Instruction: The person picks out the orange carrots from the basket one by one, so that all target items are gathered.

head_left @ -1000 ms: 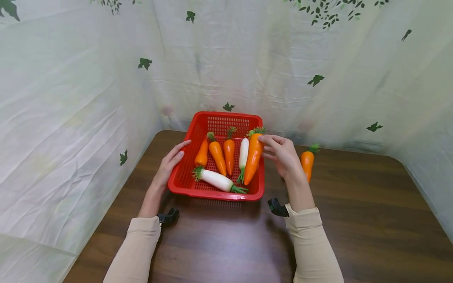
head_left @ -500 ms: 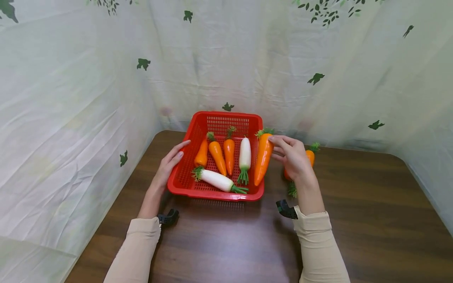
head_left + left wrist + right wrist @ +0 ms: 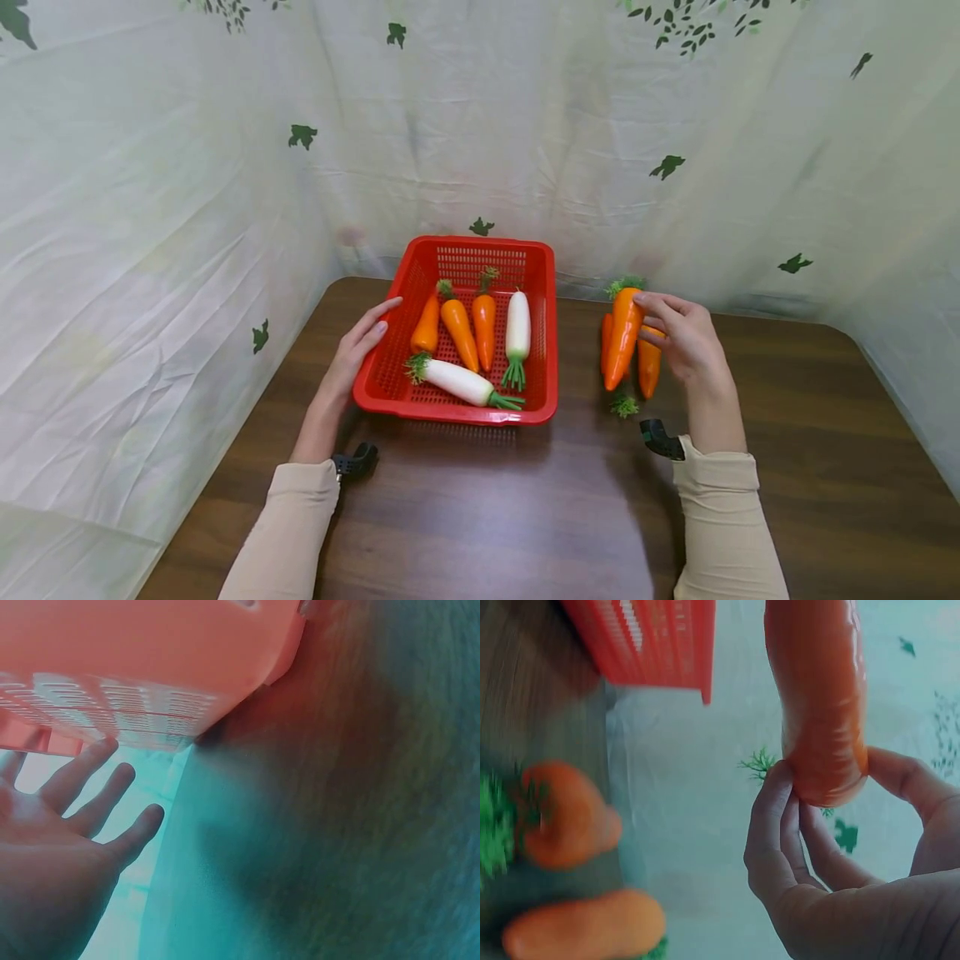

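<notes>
A brown wooden table spreads across the lower frame. Two beige sleeves rise from the bottom edge. At centre, a red basket holds three carrots and two white radishes. The left hand, fingers straight and parted, grasps nothing at its left rim. Right of centre, the right hand pinches a large carrot near its leafy end, tip downward, beside two other carrots.

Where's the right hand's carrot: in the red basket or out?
Out: the right hand holds the carrot beside the red basket, with table showing between them.
</notes>
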The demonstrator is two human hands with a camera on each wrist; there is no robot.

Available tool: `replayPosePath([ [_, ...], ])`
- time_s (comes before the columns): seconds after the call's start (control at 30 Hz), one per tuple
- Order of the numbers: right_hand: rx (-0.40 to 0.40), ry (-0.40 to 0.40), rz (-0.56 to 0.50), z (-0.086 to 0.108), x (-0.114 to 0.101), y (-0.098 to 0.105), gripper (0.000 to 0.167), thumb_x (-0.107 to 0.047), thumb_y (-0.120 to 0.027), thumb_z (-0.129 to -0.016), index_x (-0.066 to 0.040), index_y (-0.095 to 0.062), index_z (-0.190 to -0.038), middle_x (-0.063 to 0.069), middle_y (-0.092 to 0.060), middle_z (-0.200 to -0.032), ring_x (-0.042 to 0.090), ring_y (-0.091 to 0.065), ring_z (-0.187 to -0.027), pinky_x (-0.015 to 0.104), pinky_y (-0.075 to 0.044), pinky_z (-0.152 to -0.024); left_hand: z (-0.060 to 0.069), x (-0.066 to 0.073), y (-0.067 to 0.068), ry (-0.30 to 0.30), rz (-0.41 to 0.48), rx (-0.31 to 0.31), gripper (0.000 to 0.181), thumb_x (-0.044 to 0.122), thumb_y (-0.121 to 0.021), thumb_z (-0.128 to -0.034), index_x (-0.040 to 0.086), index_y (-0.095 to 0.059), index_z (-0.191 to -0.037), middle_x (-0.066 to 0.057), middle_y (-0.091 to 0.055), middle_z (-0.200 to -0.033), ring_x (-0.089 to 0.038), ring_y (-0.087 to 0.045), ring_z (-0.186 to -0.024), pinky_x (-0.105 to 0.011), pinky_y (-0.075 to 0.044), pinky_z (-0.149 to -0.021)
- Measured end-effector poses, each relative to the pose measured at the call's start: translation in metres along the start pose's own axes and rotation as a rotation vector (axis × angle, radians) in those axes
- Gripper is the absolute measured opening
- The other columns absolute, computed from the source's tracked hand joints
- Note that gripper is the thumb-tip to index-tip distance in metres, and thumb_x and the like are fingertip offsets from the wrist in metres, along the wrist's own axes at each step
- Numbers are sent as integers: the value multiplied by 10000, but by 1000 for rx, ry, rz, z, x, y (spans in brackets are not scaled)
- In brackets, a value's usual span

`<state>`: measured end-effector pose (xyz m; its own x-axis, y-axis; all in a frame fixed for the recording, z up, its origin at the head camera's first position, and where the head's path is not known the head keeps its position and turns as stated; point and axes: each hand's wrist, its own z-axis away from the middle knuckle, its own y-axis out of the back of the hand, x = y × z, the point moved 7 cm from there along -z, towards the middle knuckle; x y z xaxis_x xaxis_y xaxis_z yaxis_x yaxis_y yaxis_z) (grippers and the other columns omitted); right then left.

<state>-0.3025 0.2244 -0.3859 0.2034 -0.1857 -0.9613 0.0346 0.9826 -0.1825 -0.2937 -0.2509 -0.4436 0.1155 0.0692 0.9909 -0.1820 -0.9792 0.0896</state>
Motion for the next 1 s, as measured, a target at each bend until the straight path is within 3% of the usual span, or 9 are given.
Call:
replayPosePath([
  [0.37, 82, 6, -88, -3, 7, 58, 41, -206, -787, -964, -177, -787, -935, -80, -742, -947, 96, -718, -830, 233, -624, -736, 0, -3, -2, 3, -3, -10, 529, 435, -458, -1116, 291, -407, -1623, -35, -375, -1666, -358, -473, -1417, -266, -574, -985],
  [0.6, 124, -13, -111, -8, 10, 75, 47, -202, -819, -937, -167, -788, -935, -63, -754, -911, 99, -736, -809, 237, -626, -733, 0, 0, 2, -16, 6, -3, 521, 408, -455, -1122, 269, -412, -1622, -61, -378, -1663, -369, -473, -1414, -262, -575, -983],
  [1.0, 220, -38, -3, -17, 30, 116, 88, -217, -824, -934, -229, -774, -862, -114, -728, -874, 57, -715, -791, 208, -615, -686, 0, -1, 0, -11, 11, -8, 525, 416, -459, -1119, 285, -406, -1624, -49, -371, -1667, -368, -469, -1417, -268, -579, -978],
])
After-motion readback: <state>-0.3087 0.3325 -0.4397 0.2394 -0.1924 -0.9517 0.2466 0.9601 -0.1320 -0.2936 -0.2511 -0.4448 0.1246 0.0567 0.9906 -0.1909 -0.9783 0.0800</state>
